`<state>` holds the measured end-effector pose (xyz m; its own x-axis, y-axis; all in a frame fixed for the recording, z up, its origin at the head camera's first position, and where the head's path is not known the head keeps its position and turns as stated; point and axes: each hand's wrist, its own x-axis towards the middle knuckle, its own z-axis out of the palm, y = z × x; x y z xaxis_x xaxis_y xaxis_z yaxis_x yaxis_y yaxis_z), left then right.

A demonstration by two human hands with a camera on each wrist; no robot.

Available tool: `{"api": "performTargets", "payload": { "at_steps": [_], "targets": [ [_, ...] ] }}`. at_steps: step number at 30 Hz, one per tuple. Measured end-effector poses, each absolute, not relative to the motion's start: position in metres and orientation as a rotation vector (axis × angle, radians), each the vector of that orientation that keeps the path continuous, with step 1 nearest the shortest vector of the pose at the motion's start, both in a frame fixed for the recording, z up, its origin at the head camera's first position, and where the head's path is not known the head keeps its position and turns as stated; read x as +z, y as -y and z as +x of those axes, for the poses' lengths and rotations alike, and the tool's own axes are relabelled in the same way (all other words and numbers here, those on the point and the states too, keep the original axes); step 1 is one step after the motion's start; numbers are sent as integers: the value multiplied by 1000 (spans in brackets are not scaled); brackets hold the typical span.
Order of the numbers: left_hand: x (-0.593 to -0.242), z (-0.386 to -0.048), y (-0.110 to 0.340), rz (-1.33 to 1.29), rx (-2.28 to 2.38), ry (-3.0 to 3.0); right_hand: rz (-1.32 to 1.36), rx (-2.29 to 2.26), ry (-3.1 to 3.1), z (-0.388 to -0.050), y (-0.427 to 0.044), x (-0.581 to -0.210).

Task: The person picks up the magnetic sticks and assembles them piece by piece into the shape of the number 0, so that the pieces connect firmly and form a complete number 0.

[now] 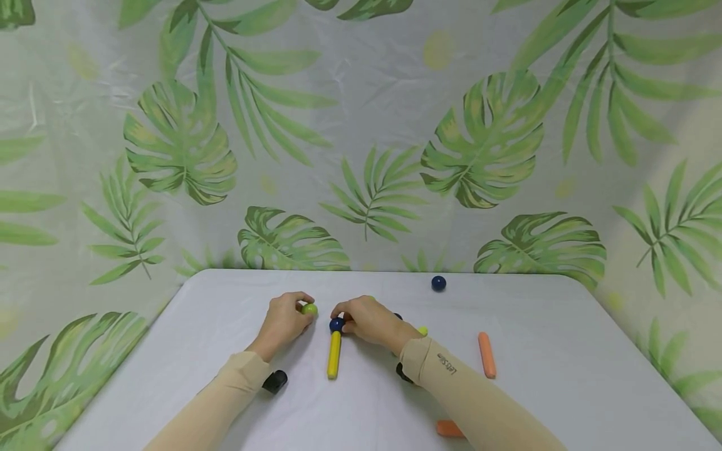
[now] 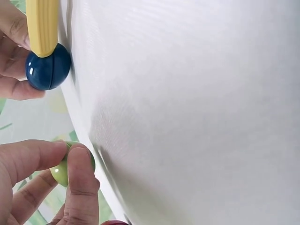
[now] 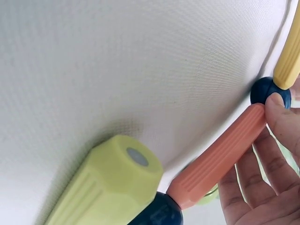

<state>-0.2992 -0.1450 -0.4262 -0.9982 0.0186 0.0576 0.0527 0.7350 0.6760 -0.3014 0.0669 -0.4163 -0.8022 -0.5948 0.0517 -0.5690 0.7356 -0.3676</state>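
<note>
Presently: left hand [image 1: 284, 321] on lime-green ball [image 1: 309, 310], right hand [image 1: 369, 319] on navy ball [image 1: 336, 324]

Head view: I log the left hand pinching the lime-green ball, left of the yellow ribbed rod [image 1: 334, 357]. The right hand grasps the navy ball at the rod's far end; the rod lies on the white table [image 1: 564, 388]. A lone blue ball [image 1: 439, 284] sits near the far edge. One orange rod [image 1: 487, 355] lies right of the right forearm; a nearer orange rod [image 1: 449, 428] is partly covered by the sleeve.

Left wrist view: I read thumb and finger pressed on the lime-green ball, apart from the navy ball, which touches the yellow ribbed rod. A sliver of red ball [image 2: 115, 222] shows at the lower border.

Right wrist view: I note the right thumb on the navy ball. A coral rod [image 3: 218, 154] runs from beside it to a second navy ball [image 3: 161, 211]. A yellow-green rod [image 3: 110, 183] overlaps that ball; contact I cannot tell.
</note>
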Motion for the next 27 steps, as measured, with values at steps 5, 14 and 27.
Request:
{"api": "performTargets", "payload": {
  "at_steps": [5,14,27],
  "targets": [
    [-425,-292,149,-88,-1137,2866,-962,-564,-2865,-302,-67,-419],
    [-420,-277,155,-135,-1170,2853,-972,-572,-2863,-301,-67,-418],
    [-414,-251,158,-138,-1236,2854,-971,-577,-2856,-302,-67,-417]
  ]
}}
